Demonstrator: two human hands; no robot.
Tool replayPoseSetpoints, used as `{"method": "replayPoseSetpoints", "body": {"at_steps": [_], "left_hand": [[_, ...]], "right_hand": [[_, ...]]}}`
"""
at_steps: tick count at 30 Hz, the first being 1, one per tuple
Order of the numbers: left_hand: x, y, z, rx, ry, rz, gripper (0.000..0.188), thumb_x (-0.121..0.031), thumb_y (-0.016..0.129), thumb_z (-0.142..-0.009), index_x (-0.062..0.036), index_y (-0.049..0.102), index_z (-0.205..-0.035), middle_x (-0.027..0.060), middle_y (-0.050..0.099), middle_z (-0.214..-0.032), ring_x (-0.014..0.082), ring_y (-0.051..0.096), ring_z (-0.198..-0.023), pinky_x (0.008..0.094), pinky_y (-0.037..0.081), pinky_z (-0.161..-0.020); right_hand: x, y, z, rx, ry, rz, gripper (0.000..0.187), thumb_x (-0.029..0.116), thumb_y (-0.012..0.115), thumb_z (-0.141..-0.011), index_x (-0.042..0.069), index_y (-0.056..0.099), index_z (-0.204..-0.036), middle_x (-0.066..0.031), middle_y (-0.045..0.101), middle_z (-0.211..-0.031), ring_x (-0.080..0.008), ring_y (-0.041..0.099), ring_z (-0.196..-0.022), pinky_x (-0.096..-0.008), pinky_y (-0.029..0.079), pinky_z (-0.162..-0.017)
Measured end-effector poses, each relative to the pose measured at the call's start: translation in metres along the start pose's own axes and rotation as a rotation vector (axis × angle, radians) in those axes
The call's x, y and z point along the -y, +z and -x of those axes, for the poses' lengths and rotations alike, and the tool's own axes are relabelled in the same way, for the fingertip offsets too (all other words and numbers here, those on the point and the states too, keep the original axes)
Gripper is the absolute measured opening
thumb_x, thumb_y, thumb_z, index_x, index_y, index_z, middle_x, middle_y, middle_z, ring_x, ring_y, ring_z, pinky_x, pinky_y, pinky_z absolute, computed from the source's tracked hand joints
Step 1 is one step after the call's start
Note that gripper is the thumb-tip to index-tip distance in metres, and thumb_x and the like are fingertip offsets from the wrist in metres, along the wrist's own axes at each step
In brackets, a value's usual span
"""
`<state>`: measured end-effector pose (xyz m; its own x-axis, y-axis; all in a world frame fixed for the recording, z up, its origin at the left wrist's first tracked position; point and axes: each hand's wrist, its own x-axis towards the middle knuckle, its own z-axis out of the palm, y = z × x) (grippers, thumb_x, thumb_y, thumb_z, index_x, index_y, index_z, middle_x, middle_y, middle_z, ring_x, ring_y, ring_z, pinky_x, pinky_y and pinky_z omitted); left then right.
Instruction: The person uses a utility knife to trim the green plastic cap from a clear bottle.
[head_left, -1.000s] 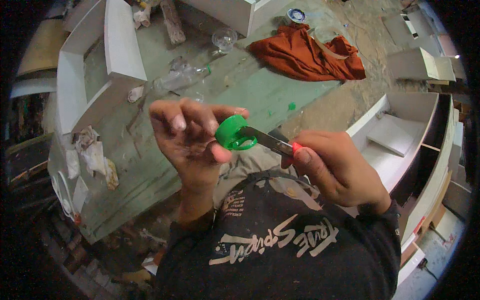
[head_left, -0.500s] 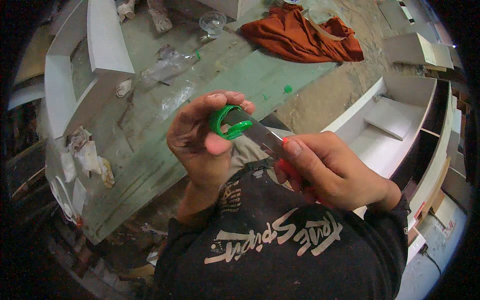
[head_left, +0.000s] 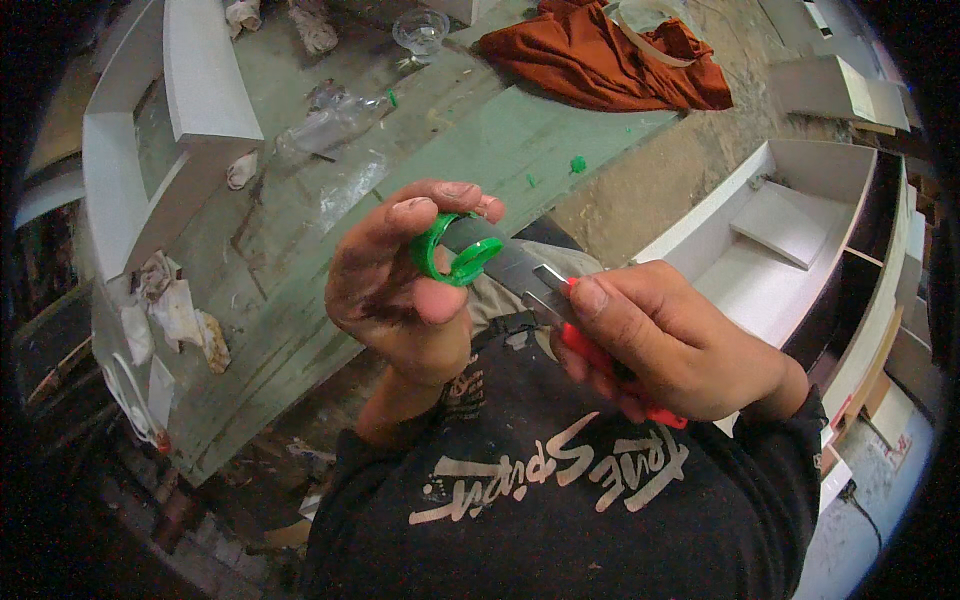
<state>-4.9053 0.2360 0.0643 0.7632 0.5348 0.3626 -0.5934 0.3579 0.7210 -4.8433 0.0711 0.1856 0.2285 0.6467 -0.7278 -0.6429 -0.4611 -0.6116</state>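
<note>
**Blade Meets Green Plastic Ring Over a Worn Desk**

The left hand pinches a small green plastic ring between thumb and curled fingers, holding it up in front of the chest. The right hand is closed around a utility knife with a red handle, thumb pressed on top, its flat grey metal blade reaching through the ring's opening. The ring looks whole, glossy and thin-walled, with a small tab along its lower edge; the cutting or trimming appears to be under way rather than finished, since no severed piece shows at the blade. A few green plastic scraps lie on the desk beyond, suggesting some material has already come off. The desk is rough, pale green painted wood, scuffed and dusty. On it lie a crumpled clear plastic bottle, wads of white paper and a rumpled rust-orange cloth. White painted cabinet parts, smooth and boxy, stand to the right.
</note>
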Motion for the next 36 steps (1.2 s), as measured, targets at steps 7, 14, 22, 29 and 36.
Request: {"method": "replayPoseSetpoints", "body": {"at_steps": [7,14,22,29,36], "left_hand": [[0.0,-0.0004,-0.0016,0.023,0.045,-0.046,0.052,-0.032,0.078,-0.084,0.0012,0.058,-0.118,0.0256,0.065,-0.11,0.0325,0.068,-0.094,0.0434,0.058,-0.079],[-0.0029,-0.0034,0.0003,0.039,0.081,-0.087,0.048,-0.033,0.076,-0.086,-0.0011,0.057,-0.116,0.0273,0.065,-0.106,0.0318,0.068,-0.092,0.0412,0.058,-0.078],[-0.0038,0.0002,0.0034,0.021,0.07,-0.095,0.046,-0.034,0.075,-0.087,-0.0026,0.057,-0.115,0.0258,0.065,-0.108,0.0316,0.068,-0.092,0.0411,0.059,-0.079],[-0.0063,0.0035,0.0058,-0.015,0.064,-0.116,0.045,-0.036,0.075,-0.087,-0.004,0.056,-0.112,0.0257,0.065,-0.106,0.0327,0.068,-0.091,0.0413,0.059,-0.079],[-0.0033,0.0052,0.0064,-0.06,0.085,-0.124,0.045,-0.037,0.076,-0.087,-0.0056,0.057,-0.112,0.0264,0.065,-0.105,0.0331,0.068,-0.09,0.0396,0.058,-0.075]], "right_hand": [[-0.0008,-0.0015,-0.0009,0.04,0.051,-0.042,0.051,0.041,0.032,-0.109,0.004,0.056,-0.082,0.0006,0.05,-0.062,-0.0065,0.048,-0.044,-0.0219,0.038,-0.039],[0.001,-0.0017,-0.0015,0.112,0.068,-0.06,0.052,0.043,0.031,-0.109,0.004,0.055,-0.084,0.0001,0.051,-0.061,-0.0072,0.05,-0.044,-0.0214,0.04,-0.039],[-0.0005,-0.0015,0.0009,0.147,0.108,-0.137,0.05,0.044,0.032,-0.108,0.005,0.055,-0.085,0.0,0.051,-0.062,-0.0079,0.049,-0.042,-0.0214,0.04,-0.037],[-0.002,0.0036,0.0011,0.161,0.081,-0.187,0.05,0.044,0.032,-0.108,0.006,0.054,-0.086,0.0001,0.051,-0.063,-0.0071,0.048,-0.043,-0.0204,0.039,-0.038],[-0.0024,0.0062,0.0007,0.162,0.1,-0.216,0.051,0.045,0.032,-0.108,0.006,0.054,-0.085,0.0005,0.05,-0.062,-0.0066,0.048,-0.043,-0.0201,0.04,-0.039]]}}
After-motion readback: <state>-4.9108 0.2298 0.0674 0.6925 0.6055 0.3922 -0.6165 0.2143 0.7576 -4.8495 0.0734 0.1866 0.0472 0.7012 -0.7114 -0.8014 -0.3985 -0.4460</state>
